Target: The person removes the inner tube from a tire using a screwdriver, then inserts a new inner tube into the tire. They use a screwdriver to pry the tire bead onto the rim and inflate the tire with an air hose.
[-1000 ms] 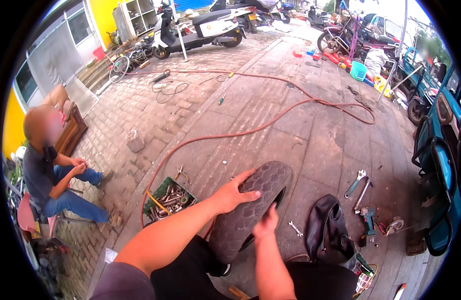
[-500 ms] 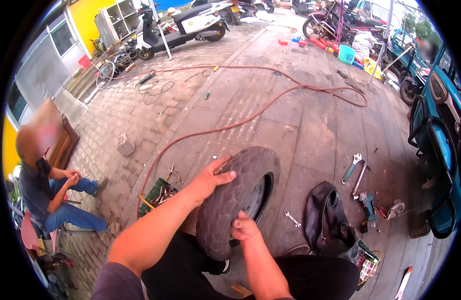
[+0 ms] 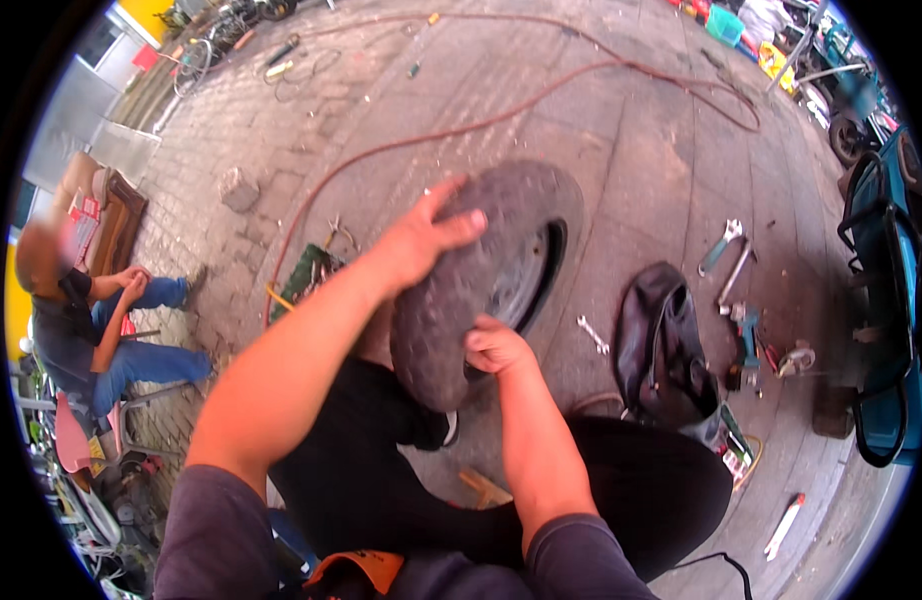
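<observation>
Gripping the small grey tyre (image 3: 486, 275) from two sides, the person holds it upright on its tread before the knees: the left hand (image 3: 426, 235) lies spread over the top of the tread, fingers flat, while the right hand (image 3: 496, 348) curls closed around the lower edge. A second ago the tyre lay flatter, tread up; now it has been tipped so its rim opening faces right (the wheel seems ready for inspection). Beyond it on the paving lie a black inner tube (image 3: 666, 345), wrenches (image 3: 726, 258) and a red hose (image 3: 541, 105).
</observation>
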